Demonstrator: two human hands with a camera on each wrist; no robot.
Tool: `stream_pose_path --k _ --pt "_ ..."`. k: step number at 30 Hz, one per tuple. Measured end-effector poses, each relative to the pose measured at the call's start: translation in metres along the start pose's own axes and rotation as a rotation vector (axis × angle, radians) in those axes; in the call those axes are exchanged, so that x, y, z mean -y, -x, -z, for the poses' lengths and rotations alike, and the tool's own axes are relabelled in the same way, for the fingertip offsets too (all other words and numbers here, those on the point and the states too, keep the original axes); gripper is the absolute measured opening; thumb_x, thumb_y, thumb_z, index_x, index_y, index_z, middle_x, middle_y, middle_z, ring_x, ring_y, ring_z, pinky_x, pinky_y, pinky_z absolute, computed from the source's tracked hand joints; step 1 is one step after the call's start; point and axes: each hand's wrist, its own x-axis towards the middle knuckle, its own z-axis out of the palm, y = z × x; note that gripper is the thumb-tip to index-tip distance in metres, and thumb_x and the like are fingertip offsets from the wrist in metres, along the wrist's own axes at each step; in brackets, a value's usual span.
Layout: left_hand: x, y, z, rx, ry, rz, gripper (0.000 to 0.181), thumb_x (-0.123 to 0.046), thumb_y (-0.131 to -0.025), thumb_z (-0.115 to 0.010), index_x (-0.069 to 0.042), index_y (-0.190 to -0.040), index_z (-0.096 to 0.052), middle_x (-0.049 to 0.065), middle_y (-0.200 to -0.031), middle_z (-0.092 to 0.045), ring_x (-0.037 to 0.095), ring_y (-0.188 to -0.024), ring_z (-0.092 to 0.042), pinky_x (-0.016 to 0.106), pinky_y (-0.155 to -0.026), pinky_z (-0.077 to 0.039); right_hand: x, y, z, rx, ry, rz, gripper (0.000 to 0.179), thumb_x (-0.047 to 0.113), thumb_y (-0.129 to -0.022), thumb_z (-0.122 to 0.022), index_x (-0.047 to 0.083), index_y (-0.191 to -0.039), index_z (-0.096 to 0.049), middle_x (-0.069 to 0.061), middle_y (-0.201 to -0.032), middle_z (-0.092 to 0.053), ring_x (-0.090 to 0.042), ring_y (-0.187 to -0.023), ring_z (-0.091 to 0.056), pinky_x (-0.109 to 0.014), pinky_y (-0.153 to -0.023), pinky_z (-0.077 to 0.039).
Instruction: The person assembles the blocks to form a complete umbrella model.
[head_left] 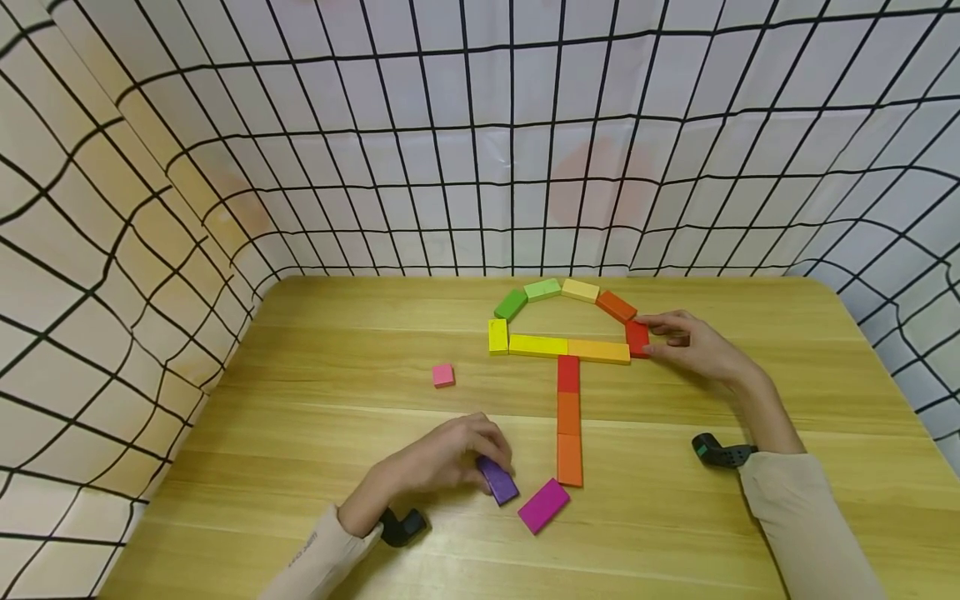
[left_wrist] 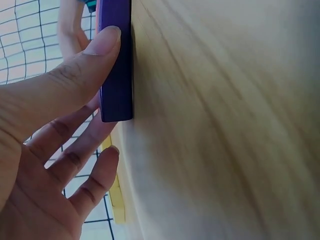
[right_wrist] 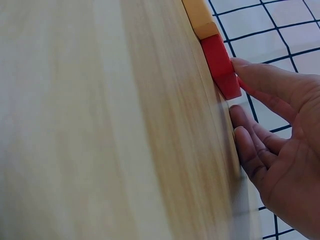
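Note:
My left hand (head_left: 457, 454) pinches a purple block (head_left: 498, 481) low over the table, thumb on its near face in the left wrist view. Right of it a magenta block (head_left: 543, 506) lies slanted by the foot of a column of red and orange blocks (head_left: 569, 414). My right hand (head_left: 697, 346) holds a red block (head_left: 637, 339) between thumb and index finger, at the right end of an arch. In the right wrist view this red block (right_wrist: 220, 65) meets the end of an orange-yellow block (right_wrist: 198, 17); the other fingers hang below it.
The arch runs over an orange block (head_left: 617, 306), a pale yellow block (head_left: 581, 290) and green blocks to a yellow block (head_left: 498, 337). A yellow bar (head_left: 538, 345) closes its base. One small pink block (head_left: 443, 375) lies apart, left. Black-gridded cloth (head_left: 480, 150) walls the wooden table (head_left: 337, 333).

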Motion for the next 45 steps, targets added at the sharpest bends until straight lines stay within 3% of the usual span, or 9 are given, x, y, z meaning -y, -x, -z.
stream_pose_path --k 15,26,29,32,34,37,40,42,45 --pt "-0.001 0.001 0.0 0.043 0.042 -0.017 0.025 -0.013 -0.084 -0.085 -0.012 -0.108 -0.082 0.003 -0.118 -0.072 0.013 -0.113 -0.062 0.023 -0.103 -0.052 0.001 0.001 0.0 0.003 -0.001 0.0 0.057 0.033 -0.102 -0.067 0.011 -0.153 -0.051 -0.023 -0.149 -0.041 -0.044 -0.134 -0.047 -0.063 -0.11 -0.041" --pt "-0.002 -0.002 -0.001 0.047 0.033 0.002 0.024 -0.016 -0.084 -0.085 -0.014 -0.108 -0.082 0.002 -0.118 -0.07 0.012 -0.114 -0.061 0.024 -0.105 -0.051 -0.001 0.0 0.001 0.003 -0.005 -0.017 0.058 0.036 -0.102 -0.066 0.012 -0.153 -0.05 -0.023 -0.149 -0.041 -0.045 -0.135 -0.046 -0.064 -0.112 -0.039" --pt "-0.001 -0.001 0.0 0.054 0.066 0.032 0.028 -0.017 -0.085 -0.085 -0.014 -0.112 -0.081 0.001 -0.123 -0.069 0.012 -0.118 -0.06 0.025 -0.107 -0.05 -0.001 0.0 0.001 0.007 0.0 -0.014 0.058 0.036 -0.103 -0.066 0.012 -0.153 -0.05 -0.023 -0.15 -0.041 -0.045 -0.135 -0.046 -0.065 -0.111 -0.039" --pt "0.005 0.001 0.006 -0.001 0.115 0.053 0.034 -0.018 -0.086 -0.084 -0.011 -0.118 -0.078 0.003 -0.128 -0.068 0.016 -0.123 -0.06 0.029 -0.11 -0.05 -0.001 0.0 0.001 0.009 0.001 -0.011 0.057 0.034 -0.103 -0.066 0.011 -0.153 -0.05 -0.023 -0.15 -0.041 -0.045 -0.134 -0.047 -0.064 -0.11 -0.04" --pt "0.012 0.003 0.013 -0.09 0.132 0.068 0.037 -0.017 -0.087 -0.082 -0.008 -0.123 -0.075 0.006 -0.13 -0.067 0.021 -0.125 -0.06 0.034 -0.11 -0.051 0.0 0.0 0.001 0.011 0.002 -0.007 0.058 0.034 -0.102 -0.066 0.011 -0.153 -0.05 -0.024 -0.15 -0.041 -0.045 -0.134 -0.047 -0.063 -0.11 -0.041" --pt "0.026 0.006 0.025 -0.263 0.064 0.114 0.037 -0.012 -0.089 -0.08 -0.004 -0.124 -0.074 0.012 -0.132 -0.066 0.029 -0.125 -0.06 0.044 -0.109 -0.052 0.0 0.0 0.001 0.011 -0.006 -0.009 0.057 0.035 -0.103 -0.066 0.012 -0.153 -0.05 -0.024 -0.15 -0.04 -0.044 -0.135 -0.046 -0.063 -0.111 -0.04" --pt "0.041 0.01 0.039 -0.38 -0.023 0.199 0.037 -0.004 -0.087 -0.08 0.0 -0.124 -0.073 0.019 -0.135 -0.063 0.036 -0.126 -0.058 0.053 -0.109 -0.051 0.0 0.0 0.001 0.009 -0.011 -0.017 0.057 0.037 -0.103 -0.065 0.014 -0.153 -0.05 -0.023 -0.151 -0.04 -0.044 -0.137 -0.044 -0.063 -0.111 -0.039" --pt "0.05 0.013 0.046 -0.399 -0.049 0.247 0.04 0.001 -0.085 -0.08 0.003 -0.124 -0.072 0.023 -0.136 -0.061 0.04 -0.127 -0.056 0.057 -0.109 -0.05 0.0 0.0 0.001 0.007 -0.014 -0.024 0.057 0.038 -0.103 -0.065 0.015 -0.153 -0.051 -0.022 -0.151 -0.039 -0.044 -0.137 -0.044 -0.063 -0.112 -0.039" --pt "0.062 0.016 0.052 -0.361 -0.029 0.304 0.041 0.004 -0.085 -0.08 0.003 -0.125 -0.071 0.023 -0.135 -0.061 0.041 -0.126 -0.055 0.057 -0.107 -0.05 0.0 0.0 0.0 0.007 -0.011 -0.026 0.058 0.039 -0.103 -0.065 0.015 -0.154 -0.05 -0.023 -0.151 -0.039 -0.045 -0.137 -0.044 -0.064 -0.111 -0.039"
